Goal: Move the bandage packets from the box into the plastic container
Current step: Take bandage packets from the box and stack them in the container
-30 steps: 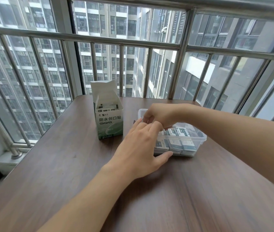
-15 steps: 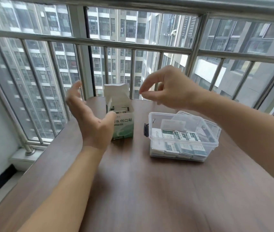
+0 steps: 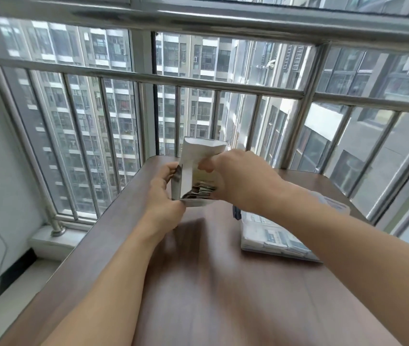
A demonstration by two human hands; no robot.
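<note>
The person holds the box (image 3: pixel 188 171) up over the far end of the brown bench (image 3: pixel 223 283). The box is tipped so that its open top faces the person, and its white flap sticks up. The left hand (image 3: pixel 166 196) grips the box on its left side, with the fingers curled round the edge and the thumb near the bottom corner.

The right hand (image 3: pixel 235 181) is at the open mouth of the box. Its fingers are bent and reach inside. The picture is blurry there, so it is hard to say whether they pinch anything yet. Some bandage packets (image 3: pixel 202 191) show as a dark, striped heap deep in the box.

The plastic container (image 3: pixel 273 236) sits on the bench to the right, partly hidden under the right arm. It is see-through, and more packets (image 3: pixel 270 237) lie flat in it. The container stands apart from the box.

Behind the bench is a shiny metal railing (image 3: pixel 198 81), and tall buildings (image 3: pixel 113 121) show through the glass.
</note>
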